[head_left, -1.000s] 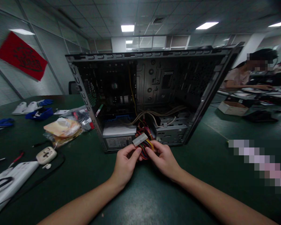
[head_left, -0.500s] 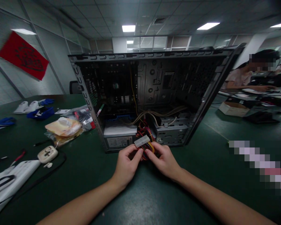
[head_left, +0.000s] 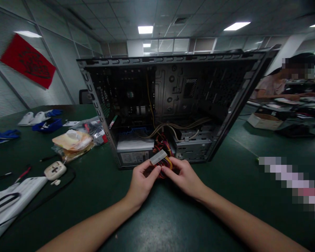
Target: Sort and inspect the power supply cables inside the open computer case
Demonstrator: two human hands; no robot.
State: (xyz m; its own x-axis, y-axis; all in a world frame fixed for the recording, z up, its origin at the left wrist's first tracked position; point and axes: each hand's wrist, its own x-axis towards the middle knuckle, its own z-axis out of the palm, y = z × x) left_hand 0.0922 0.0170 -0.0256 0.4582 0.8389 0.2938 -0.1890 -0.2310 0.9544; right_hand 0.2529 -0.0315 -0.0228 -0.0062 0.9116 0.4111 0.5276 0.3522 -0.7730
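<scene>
An open computer case (head_left: 170, 60) stands on the green table, its inside facing me. In front of its lower middle, my left hand (head_left: 144, 180) and my right hand (head_left: 182, 176) pinch a bundle of power cables (head_left: 169, 163) between thumbs and fingers. The wires are red, yellow and black, and they run back into the case beside the power supply (head_left: 131, 157). A pale connector with a label (head_left: 158, 157) lies across the top of the bundle, by my left fingertips. Deeper in the case a dark fan (head_left: 130, 94) sits on the board.
To the left lie a bagged yellowish item (head_left: 72, 141), a cream round-cornered box (head_left: 55, 170), a white keyboard (head_left: 28, 196) and a blue tray (head_left: 47, 126). At the right, a person (head_left: 275, 84) sits behind an open carton (head_left: 265, 120).
The view has shifted slightly. Both hands keep their pinch on the cable bundle at nearly the same spot, and the labelled connector has tilted a little.
</scene>
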